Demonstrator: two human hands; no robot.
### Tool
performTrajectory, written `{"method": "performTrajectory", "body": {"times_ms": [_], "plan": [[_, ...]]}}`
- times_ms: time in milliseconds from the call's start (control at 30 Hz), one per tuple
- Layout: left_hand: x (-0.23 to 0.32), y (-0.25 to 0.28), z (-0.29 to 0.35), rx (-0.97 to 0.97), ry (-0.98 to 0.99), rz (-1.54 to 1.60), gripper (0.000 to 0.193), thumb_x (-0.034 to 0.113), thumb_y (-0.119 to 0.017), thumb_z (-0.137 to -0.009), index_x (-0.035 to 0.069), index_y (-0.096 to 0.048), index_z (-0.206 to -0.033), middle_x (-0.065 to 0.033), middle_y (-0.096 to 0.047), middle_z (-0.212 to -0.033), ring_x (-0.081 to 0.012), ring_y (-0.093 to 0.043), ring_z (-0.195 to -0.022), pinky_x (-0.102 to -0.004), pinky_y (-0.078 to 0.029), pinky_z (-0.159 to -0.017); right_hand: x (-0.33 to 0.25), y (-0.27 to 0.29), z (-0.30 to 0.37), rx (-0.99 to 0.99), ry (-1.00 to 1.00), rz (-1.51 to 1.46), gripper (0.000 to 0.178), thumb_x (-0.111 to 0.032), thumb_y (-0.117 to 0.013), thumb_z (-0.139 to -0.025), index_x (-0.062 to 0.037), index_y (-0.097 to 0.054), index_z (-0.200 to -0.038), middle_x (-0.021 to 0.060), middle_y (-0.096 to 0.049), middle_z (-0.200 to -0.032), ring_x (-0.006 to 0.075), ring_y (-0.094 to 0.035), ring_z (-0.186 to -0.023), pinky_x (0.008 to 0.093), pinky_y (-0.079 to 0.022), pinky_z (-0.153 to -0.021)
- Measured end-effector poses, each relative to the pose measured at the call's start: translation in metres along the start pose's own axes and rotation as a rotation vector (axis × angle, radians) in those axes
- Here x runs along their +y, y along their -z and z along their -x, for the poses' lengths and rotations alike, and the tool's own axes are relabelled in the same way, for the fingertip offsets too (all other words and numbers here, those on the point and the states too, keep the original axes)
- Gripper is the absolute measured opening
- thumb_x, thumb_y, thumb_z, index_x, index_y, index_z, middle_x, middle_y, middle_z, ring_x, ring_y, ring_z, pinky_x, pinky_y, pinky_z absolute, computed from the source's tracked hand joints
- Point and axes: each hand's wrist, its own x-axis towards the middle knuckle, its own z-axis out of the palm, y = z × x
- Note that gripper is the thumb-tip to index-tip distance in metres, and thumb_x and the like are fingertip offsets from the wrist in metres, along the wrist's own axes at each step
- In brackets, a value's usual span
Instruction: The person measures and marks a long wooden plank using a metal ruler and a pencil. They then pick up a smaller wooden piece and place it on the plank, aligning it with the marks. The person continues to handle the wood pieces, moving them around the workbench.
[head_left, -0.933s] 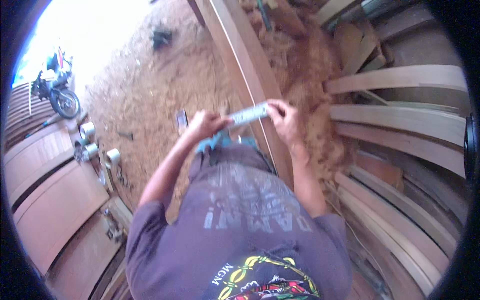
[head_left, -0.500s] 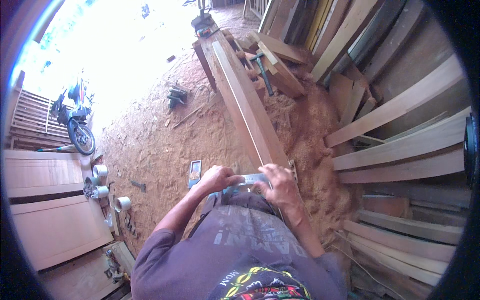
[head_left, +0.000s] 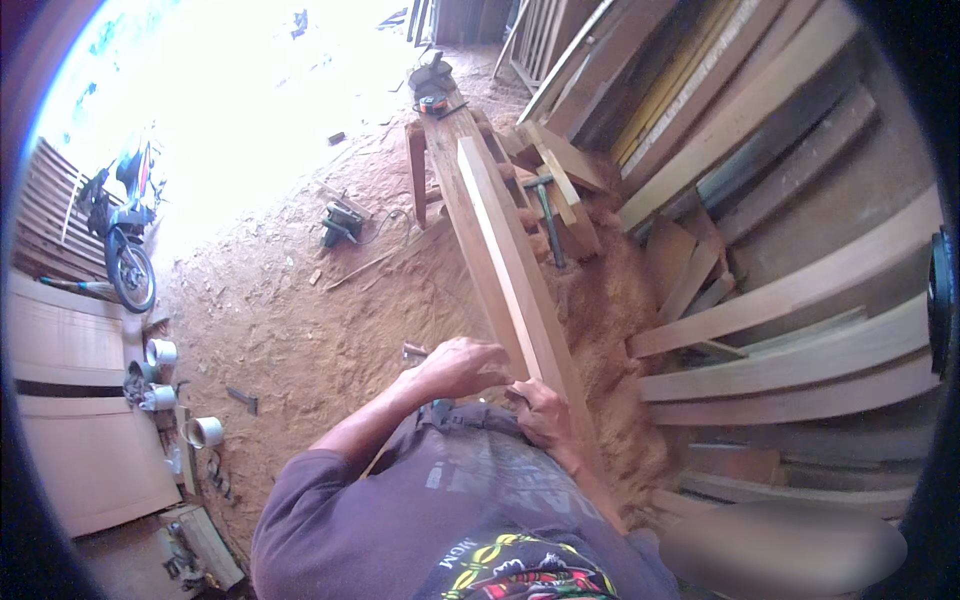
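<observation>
A long pale wooden beam point(head_left: 510, 270) lies lengthwise on a wider plank bench point(head_left: 462, 215) running away from me. At its near end, my right hand point(head_left: 543, 408) is closed, its fingers bent against the wood; what they pinch is hidden. Just left of it, my left hand point(head_left: 462, 368) reaches across with curled fingertips close to the beam's left edge. Whatever lies in those fingers cannot be made out. Beyond my left wrist pokes out the brown end of a handle-like piece point(head_left: 413, 350), the rest hidden.
A hammer point(head_left: 548, 220) rests on wood pieces right of the bench. On the sawdust floor at left sits a corded power tool point(head_left: 342, 225). An orange-and-black tool point(head_left: 433, 104) is on the bench's far end. Boards point(head_left: 790, 300) lean at right; white cups point(head_left: 205, 432) stand at left.
The marked metal strip held between both hands is out of sight. My hands have come closer together at the beam's near end, the right one lower. The view has shifted.
</observation>
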Motion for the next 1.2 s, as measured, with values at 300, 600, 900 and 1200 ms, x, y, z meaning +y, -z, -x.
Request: {"method": "performTrajectory", "body": {"times_ms": [300,600,900,1200], "plan": [[-0.092,0.122,0.043,0.589,0.218,0.33,0.024,0.022,-0.075,-0.098,0.005,-0.074,-0.114,-0.0096,-0.078,-0.107,-0.0219,-0.076,-0.098,-0.0359,-0.06,-0.084,-0.06,-0.035,-0.179,0.11,-0.317,-0.709,0.027,-0.028,-0.062,-0.108,-0.0026,-0.067,-0.099,-0.0001,-0.063,-0.075,0.0092,-0.062,-0.062,0.0275,-0.049,-0.055],[-0.268,0.043,0.16,0.712,0.89,0.518,0.033,0.029,-0.075,-0.099,0.001,-0.076,-0.117,-0.0082,-0.078,-0.094,-0.0134,-0.071,-0.086,-0.0301,-0.056,-0.077,-0.098,-0.065,-0.431,0.313,-0.258,-1.08,0.019,-0.018,-0.05,-0.111,-0.0023,-0.06,-0.114,0.004,-0.058,-0.088,0.0169,-0.064,-0.069,0.0308,-0.049,-0.054],[-0.328,-0.099,0.217,1.004,1.368,1.213,0.031,0.032,-0.07,-0.103,0.005,-0.072,-0.117,-0.0066,-0.077,-0.097,-0.0162,-0.073,-0.088,-0.0309,-0.054,-0.068,-0.083,-0.096,-0.652,0.419,-0.523,-1.445,0.01,-0.015,-0.053,-0.107,-0.0069,-0.057,-0.104,0.0063,-0.063,-0.086,0.0211,-0.065,-0.068,0.0347,-0.05,-0.053],[-0.341,-0.014,0.17,0.993,1.411,1.205,0.032,0.034,-0.069,-0.103,0.006,-0.072,-0.118,-0.0064,-0.077,-0.098,-0.0173,-0.073,-0.092,-0.0319,-0.054,-0.071,-0.089,-0.129,-0.704,0.4,-0.694,-1.633,0.011,-0.018,-0.055,-0.107,-0.0073,-0.053,-0.105,0.0032,-0.056,-0.081,0.0171,-0.057,-0.061,0.034,-0.048,-0.05]]}}
